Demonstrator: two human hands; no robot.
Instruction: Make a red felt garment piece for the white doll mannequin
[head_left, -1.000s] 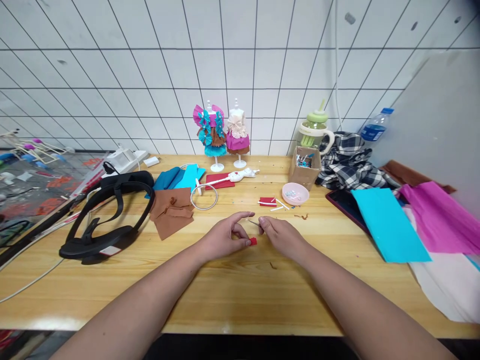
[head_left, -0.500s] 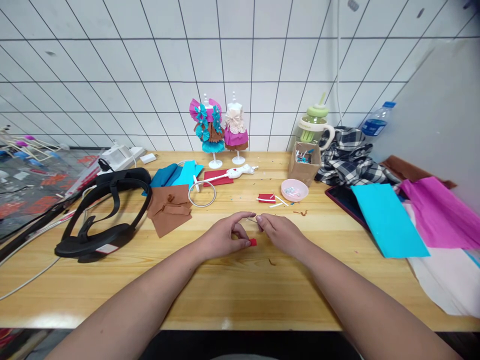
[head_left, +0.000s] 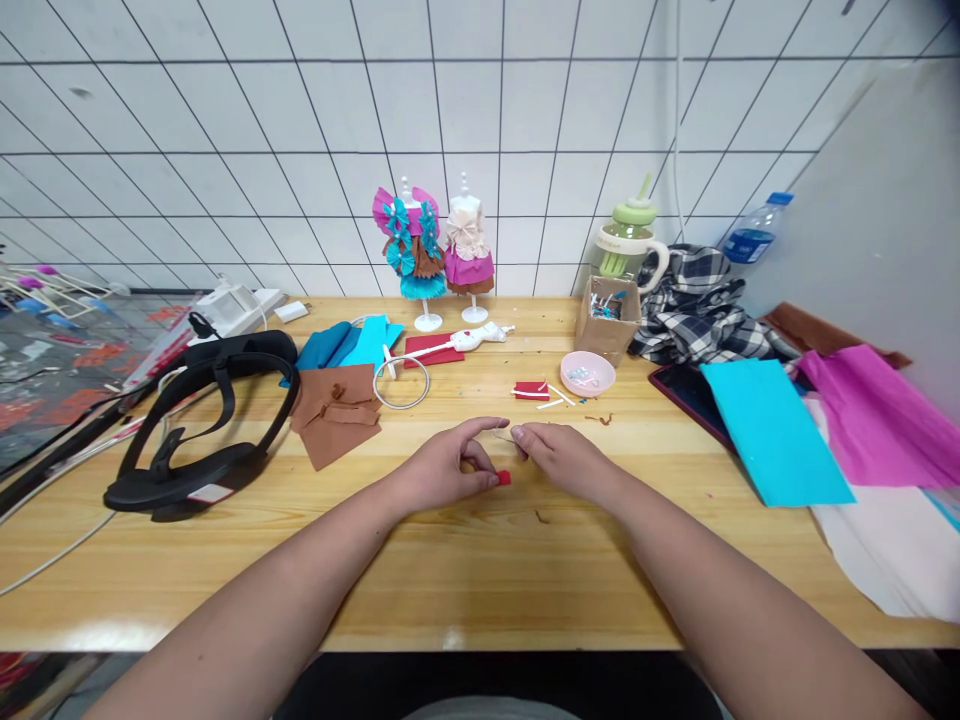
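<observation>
Just above the table, my left hand (head_left: 451,466) pinches a small red piece of paper (head_left: 504,478) between thumb and a curled finger, its index finger stretched out to the right. My right hand (head_left: 559,455) is closed, thumb against index, on one end of a thin pale strand (head_left: 501,435). That strand spans the short gap to my left index fingertip; whether it is thread or wire is too fine to tell. Beyond the hands lie a red paper rectangle (head_left: 531,390) with thin white strips (head_left: 555,403) and a pink bowl (head_left: 588,374) of small bits.
Two small dress forms (head_left: 424,250) in crepe-paper outfits stand by the wall, with an undressed one (head_left: 480,338) lying nearer. On the left are a black headset (head_left: 202,480) and brown paper (head_left: 337,430). At right are a cardboard box (head_left: 606,330), a jug (head_left: 627,240) and coloured paper sheets (head_left: 780,430).
Both hands hold nearly the same pose. The whole view has shifted slightly, and the strand between the hands now shows a little bend.
</observation>
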